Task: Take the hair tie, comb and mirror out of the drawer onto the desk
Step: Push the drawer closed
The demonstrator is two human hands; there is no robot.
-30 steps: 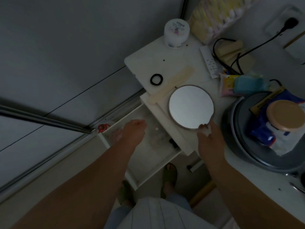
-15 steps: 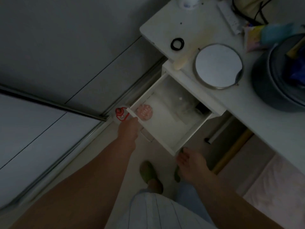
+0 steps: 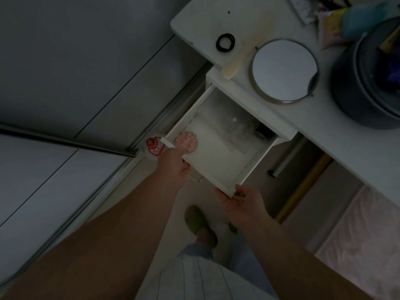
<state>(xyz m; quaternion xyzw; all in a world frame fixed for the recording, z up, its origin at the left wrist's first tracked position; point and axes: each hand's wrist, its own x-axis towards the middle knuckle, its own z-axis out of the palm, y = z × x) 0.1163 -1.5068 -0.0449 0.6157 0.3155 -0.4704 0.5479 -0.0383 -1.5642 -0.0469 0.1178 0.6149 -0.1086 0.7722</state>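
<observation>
On the white desk [image 3: 337, 135] lie a black hair tie [image 3: 225, 42], a cream comb [image 3: 244, 59] and a round metal-rimmed mirror [image 3: 284, 70], side by side. Below the desk the white drawer [image 3: 251, 167] stands pulled out. My left hand [image 3: 173, 167] rests on the drawer's front edge near its metal handle [image 3: 195, 178], fingers curled on it. My right hand [image 3: 242, 202] touches the drawer's front right corner with fingers spread under it. Neither hand carries an item.
Inside the drawer lie a pink round object [image 3: 187, 142] and clear bags [image 3: 242, 131]. A dark pot [image 3: 368, 83] with items stands at the desk's right. A red-marked container [image 3: 152, 146] sits on the floor by the drawer. My feet in green slippers [image 3: 200, 224] are below.
My right hand let go of the mirror, which now lies on the desk, then came down to the drawer's front corner. My left hand moved from inside the drawer to its front edge.
</observation>
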